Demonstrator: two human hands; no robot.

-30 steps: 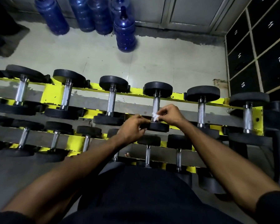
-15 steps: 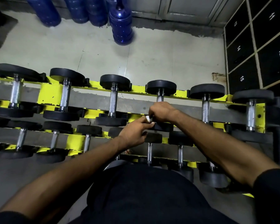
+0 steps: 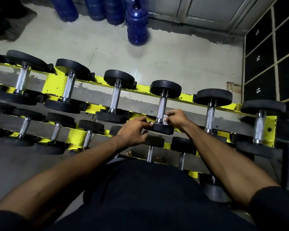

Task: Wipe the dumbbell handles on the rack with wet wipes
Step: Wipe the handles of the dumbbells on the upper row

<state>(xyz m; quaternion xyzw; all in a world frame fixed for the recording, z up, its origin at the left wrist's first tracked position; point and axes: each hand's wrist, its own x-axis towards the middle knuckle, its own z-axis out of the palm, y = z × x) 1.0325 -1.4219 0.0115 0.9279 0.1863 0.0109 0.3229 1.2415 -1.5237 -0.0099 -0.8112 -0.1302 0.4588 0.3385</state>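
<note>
A yellow and grey rack [image 3: 60,80] holds rows of black dumbbells with steel handles. My right hand [image 3: 175,117] pinches a small white wet wipe [image 3: 165,117] against the near end of one top-row dumbbell handle [image 3: 162,105]. My left hand [image 3: 133,130] sits just left of it, its fingertips touching the near black weight [image 3: 163,128] of that same dumbbell. Most of the handle above the wipe is bare and in plain sight.
More dumbbells [image 3: 115,99] fill the top row to both sides, and a lower row [image 3: 55,130] lies nearer me. Blue water jugs [image 3: 137,24] stand on the floor behind the rack. Numbered black lockers [image 3: 259,72] line the right wall.
My right hand has slid down the handle toward the near weight, uncovering the handle's upper part. My left hand stays beside the near weight. The camera view has shifted slightly.
</note>
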